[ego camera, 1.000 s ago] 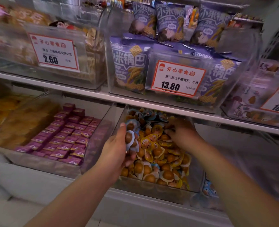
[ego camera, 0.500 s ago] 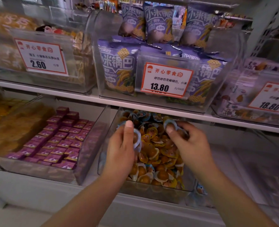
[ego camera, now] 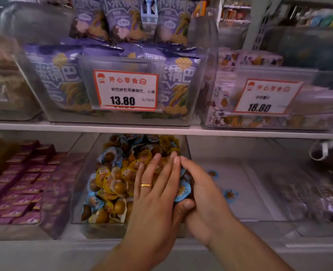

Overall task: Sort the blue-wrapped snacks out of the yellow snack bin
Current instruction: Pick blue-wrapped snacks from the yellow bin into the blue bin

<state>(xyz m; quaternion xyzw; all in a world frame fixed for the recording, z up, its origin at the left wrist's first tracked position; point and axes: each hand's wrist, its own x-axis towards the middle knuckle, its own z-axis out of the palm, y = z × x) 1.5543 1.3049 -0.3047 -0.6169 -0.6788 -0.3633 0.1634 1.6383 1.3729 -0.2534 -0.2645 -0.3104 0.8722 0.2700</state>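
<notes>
Blue snacks held right beside the bin they should go to

The right hand (ego camera: 204,194) was curled round a small bunch of blue-wrapped snacks (ego camera: 183,190), thumb under and fingers over them. The left hand (ego camera: 155,184) lay flat with straight fingers, touching the bunch from the left and holding nothing. Both hands were over the right edge of the yellow snack bin (ego camera: 87,192). Just to the right sat the next clear bin (ego camera: 259,192), with two blue snacks (ego camera: 230,195) already in it, so the right hand was nearer to it
</notes>
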